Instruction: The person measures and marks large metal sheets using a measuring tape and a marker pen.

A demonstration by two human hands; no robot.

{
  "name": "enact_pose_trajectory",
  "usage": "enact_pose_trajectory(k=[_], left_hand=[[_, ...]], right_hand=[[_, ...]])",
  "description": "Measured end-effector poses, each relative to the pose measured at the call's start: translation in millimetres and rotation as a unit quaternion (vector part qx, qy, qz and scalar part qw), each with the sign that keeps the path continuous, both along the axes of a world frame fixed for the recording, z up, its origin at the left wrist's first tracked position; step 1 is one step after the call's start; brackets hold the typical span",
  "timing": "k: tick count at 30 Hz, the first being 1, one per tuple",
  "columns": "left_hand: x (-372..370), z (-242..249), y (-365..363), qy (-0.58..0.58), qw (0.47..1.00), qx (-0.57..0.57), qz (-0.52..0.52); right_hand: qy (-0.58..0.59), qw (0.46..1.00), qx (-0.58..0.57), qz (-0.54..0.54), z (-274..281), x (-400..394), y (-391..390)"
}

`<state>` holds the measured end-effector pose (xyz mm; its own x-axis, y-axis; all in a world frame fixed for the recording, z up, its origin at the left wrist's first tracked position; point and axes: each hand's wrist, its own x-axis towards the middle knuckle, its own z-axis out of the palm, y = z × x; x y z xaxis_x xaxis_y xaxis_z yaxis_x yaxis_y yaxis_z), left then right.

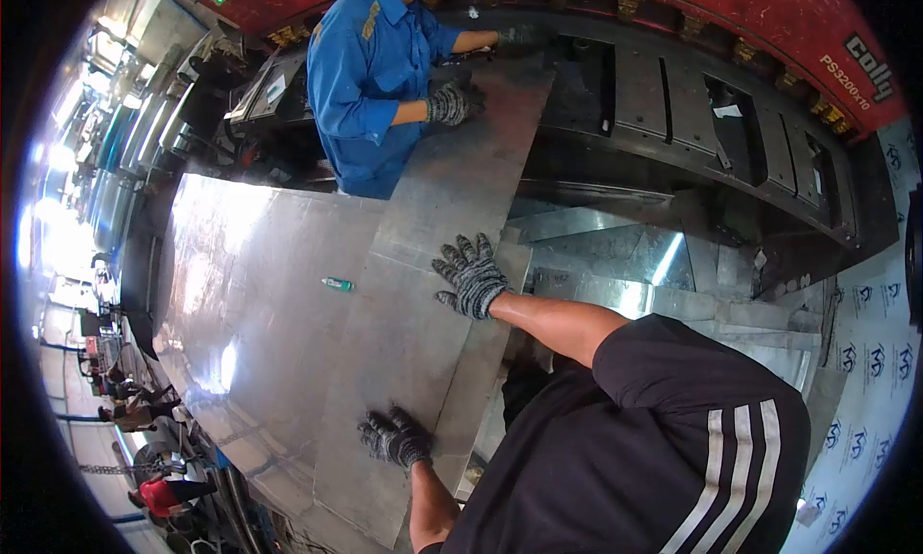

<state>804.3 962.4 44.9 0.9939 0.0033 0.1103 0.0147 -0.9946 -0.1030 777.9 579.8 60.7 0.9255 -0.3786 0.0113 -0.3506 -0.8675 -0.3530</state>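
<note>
My right hand (471, 277), in a grey knitted glove, lies palm down with spread fingers on a long metal sheet (452, 194), near its edge. Lower in the view, my left hand (394, 437), gloved the same way, rests on the sheet metal with its fingers apart. A small green and white tube or marker (337, 284) lies on the wide shiny sheet (260, 256), left of my right hand. Across from me, a co-worker in a blue shirt (361, 83) has one gloved hand (450, 103) on the long sheet and the other near the machine.
A red machine (808, 35) with a dark slotted bed (687, 102) spans the top. More metal sheets (615, 246) are stacked below it on the right. Sheets with printed film (865, 362) stand at the far right. People and equipment appear at the far left.
</note>
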Motion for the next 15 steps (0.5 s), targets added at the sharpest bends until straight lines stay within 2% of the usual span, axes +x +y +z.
enact_pose_trajectory(k=[2, 15], left_hand=[[-2.0, 8.8, -6.5, 0.035, 0.999, 0.004, 0.014], [-0.9, -2.1, 2.7, 0.022, 1.000, -0.015, 0.007]], right_hand=[[0.005, 1.000, 0.005, 0.003, 0.5, 0.0, -0.5], [-0.006, 1.000, -0.006, 0.002, -4.6, 1.7, 1.8]])
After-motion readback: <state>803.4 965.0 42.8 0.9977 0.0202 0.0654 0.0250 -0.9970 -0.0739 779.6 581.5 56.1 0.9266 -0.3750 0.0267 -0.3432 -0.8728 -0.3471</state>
